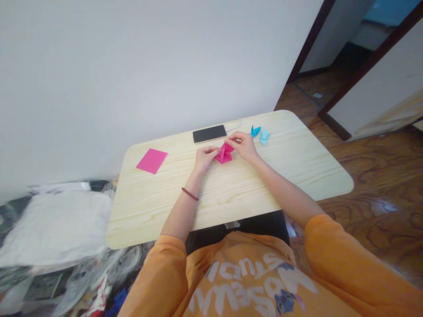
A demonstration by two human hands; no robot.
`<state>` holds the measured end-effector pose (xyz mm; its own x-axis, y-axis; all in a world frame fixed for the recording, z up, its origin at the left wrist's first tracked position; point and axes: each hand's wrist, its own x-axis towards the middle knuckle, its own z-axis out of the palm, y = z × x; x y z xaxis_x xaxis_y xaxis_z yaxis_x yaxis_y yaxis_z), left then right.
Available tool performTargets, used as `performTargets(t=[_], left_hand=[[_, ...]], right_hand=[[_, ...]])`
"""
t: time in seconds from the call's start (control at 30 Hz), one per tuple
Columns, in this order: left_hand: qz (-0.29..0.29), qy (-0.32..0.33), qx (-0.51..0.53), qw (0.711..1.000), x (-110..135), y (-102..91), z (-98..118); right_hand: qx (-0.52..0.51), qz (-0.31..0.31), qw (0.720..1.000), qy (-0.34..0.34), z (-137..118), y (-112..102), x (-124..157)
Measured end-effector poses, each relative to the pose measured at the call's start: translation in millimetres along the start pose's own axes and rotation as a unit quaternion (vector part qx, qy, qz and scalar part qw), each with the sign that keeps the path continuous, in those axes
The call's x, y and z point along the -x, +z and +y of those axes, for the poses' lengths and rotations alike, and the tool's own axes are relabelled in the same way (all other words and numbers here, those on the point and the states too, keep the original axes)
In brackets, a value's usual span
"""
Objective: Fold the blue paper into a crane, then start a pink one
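Above the wooden surface (148, 211), the left hand (204, 159) and right hand (243, 146) pinch a folded pink paper (224, 154) between their fingers; a pink sheet (152, 160) lies left, a phone (209, 134) and blue paper birds (260, 134) beyond.

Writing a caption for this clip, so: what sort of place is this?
Most likely a room in a home: a small wood-grain table against a plain wall, a glossy wood floor, and an open doorway.
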<state>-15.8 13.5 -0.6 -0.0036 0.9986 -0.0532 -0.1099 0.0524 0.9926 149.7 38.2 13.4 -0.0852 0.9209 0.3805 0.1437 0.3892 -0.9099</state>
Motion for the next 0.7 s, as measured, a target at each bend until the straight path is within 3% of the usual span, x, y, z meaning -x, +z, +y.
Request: performTargets(t=[0.37, 0.7], left_hand=[[0.023, -0.025, 0.048, 0.998, -2.3, 0.3, -2.6], [0.103, -0.038, 0.046, 0.993, 1.4, 9.8, 0.5]], right_hand=[[0.031, 0.037, 0.998, -0.047, -3.8, 7.1, 6.2], [0.060, 0.096, 0.991, -0.076, -4.9, 6.7, 7.9]])
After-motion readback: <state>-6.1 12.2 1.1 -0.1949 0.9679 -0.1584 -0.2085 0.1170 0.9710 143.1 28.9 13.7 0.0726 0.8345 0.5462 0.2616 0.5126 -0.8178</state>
